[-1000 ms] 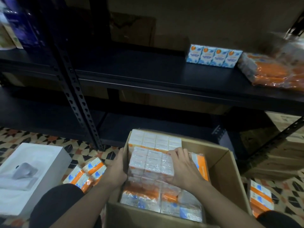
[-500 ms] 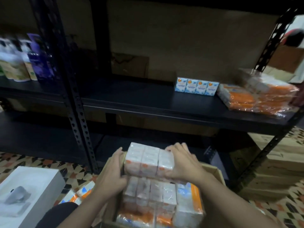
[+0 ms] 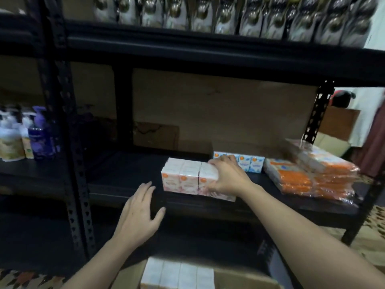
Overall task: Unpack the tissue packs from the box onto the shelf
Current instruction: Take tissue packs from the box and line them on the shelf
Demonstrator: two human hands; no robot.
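One tissue pack (image 3: 183,178) sits on the shelf (image 3: 125,176) near its front edge. The right hand (image 3: 227,178) grips its right end, fingers curled over the top. The left hand (image 3: 139,213) hovers just left of it, fingers spread, holding nothing. Blue packs (image 3: 250,163) and orange packs (image 3: 302,178) lie further right. More packs (image 3: 177,276) wait in the box (image 3: 239,282), cut off below, so the count left is hidden.

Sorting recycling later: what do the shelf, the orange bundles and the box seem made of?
The shelf: probably metal, matte black; its uprights are punched with holes. The orange bundles: glossy clear plastic film, judging by wrinkles and glare. The box: dull brown cardboard, seemingly.
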